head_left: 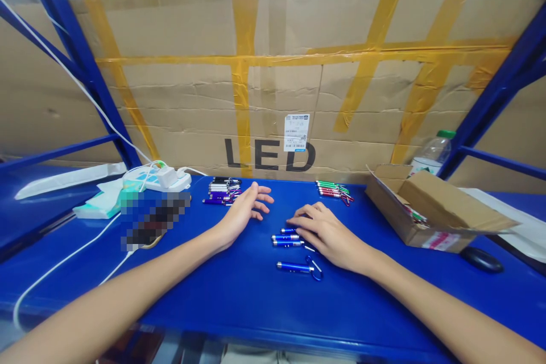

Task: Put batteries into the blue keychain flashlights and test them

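Several small blue keychain flashlights with silver ends and carabiner clips lie in the middle of the blue table; the nearest blue flashlight (293, 267) lies apart from the rest, its clip to the right. My right hand (326, 230) is palm down, thumb and fingers closed around the right part of the farthest blue flashlight (288, 231), hiding its clip end. To the left, my left hand (244, 213) holds nothing, its fingers apart just above the table. Beside it lie purple flashlights (215, 201), with silver and black ones (224, 181) behind, partly hidden by that hand.
Red flashlights (329, 192) and green ones (328, 185) lie at the back right. An open cardboard box (426, 236) stands right, with a black mouse (482, 259) and a bottle (435, 151) nearby. Left are a phone (156, 224), tissues (102, 202), a power strip (170, 181) and cables.
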{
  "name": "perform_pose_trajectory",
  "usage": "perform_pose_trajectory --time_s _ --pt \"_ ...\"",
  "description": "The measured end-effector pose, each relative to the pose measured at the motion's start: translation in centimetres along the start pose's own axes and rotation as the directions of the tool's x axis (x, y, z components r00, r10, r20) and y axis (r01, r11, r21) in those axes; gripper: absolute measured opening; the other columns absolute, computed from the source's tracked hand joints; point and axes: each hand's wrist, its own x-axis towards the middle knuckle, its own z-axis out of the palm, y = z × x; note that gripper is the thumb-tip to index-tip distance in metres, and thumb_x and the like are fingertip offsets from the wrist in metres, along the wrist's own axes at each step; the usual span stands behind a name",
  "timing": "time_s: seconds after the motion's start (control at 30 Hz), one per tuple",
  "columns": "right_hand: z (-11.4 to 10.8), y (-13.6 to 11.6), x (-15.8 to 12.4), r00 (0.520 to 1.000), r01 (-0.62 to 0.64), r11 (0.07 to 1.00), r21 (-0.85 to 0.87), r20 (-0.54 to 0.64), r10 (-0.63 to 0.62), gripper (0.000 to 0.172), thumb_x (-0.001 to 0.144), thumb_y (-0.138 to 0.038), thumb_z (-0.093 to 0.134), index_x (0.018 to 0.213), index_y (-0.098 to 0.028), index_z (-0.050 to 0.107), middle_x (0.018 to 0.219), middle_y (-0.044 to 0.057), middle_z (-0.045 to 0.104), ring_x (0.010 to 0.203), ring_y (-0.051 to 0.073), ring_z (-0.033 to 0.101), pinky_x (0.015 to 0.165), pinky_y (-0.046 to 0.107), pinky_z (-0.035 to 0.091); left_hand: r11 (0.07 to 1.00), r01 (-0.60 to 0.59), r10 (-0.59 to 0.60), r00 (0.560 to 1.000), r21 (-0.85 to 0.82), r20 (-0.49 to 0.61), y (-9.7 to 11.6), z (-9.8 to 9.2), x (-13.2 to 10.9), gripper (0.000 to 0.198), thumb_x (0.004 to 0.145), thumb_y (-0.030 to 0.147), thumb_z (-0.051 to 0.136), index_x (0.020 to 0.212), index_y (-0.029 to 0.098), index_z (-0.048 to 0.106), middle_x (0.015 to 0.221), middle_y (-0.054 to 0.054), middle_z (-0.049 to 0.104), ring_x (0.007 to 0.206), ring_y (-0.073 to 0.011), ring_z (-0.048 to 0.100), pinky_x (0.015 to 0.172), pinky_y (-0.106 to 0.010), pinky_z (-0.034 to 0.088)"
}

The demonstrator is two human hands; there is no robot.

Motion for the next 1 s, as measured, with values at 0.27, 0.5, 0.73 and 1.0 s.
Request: perform_pose_trajectory --time_s 0.27,0.5,0.73,1.0 --pt "0.3 1.0 0.0 0.999 -0.036 0.999 0.032 0.004 0.035 0.016 0.112 -0.029 0.052 0.112 -0.022 0.066 0.114 0.009 0.071 0.106 0.028 0.058 0.096 0.045 0.048 1.0 -0.008 0.008 1.0 -0.013 -0.011 0.2 -0.1 0.1 0.061 0.103 0.07 0.053 0.12 0.015 0.071 0.11 -0.012 0.075 0.082 -0.0162 0.068 0.064 -0.023 0.052" --pt "0.3 0.5 0.1 0.971 -0.138 0.97 0.199 -0.167 0.173 0.021 0.114 -0.033 0.041 0.127 -0.025 0.055 0.126 0.011 0.068 0.114 0.026 0.065 0.099 0.044 0.053 0.997 0.045 -0.044 0.999 -0.064 0.009 0.5 0.1 0.0 0.061 0.101 0.071 0.056 0.12 0.014 0.07 0.107 -0.013 0.075 0.082 -0.0177 0.069 0.064 -0.024 0.052" --pt "0.1 0.2 0.2 0.945 -0.23 0.943 0.243 -0.178 0.276 0.031 0.113 -0.04 0.036 0.127 -0.025 0.059 0.123 0.009 0.073 0.113 0.027 0.07 0.099 0.044 0.053 0.992 0.074 -0.063 0.992 -0.103 0.108 0.8 -0.1 -0.3 0.067 0.104 0.073 0.046 0.127 0.015 0.069 0.114 -0.015 0.077 0.094 -0.0224 0.072 0.074 -0.029 0.056" --pt "-0.1 -0.3 0.3 0.953 -0.218 0.937 0.272 -0.147 0.264 0.033 0.112 -0.042 0.039 0.118 -0.024 0.066 0.123 0.009 0.075 0.114 0.027 0.07 0.098 0.04 0.05 0.979 0.107 -0.073 0.979 -0.173 0.191 0.8 -0.6 -0.2 0.077 0.105 0.078 0.031 0.138 0.016 0.064 0.139 -0.02 0.072 0.121 -0.0302 0.069 0.095 -0.039 0.056"
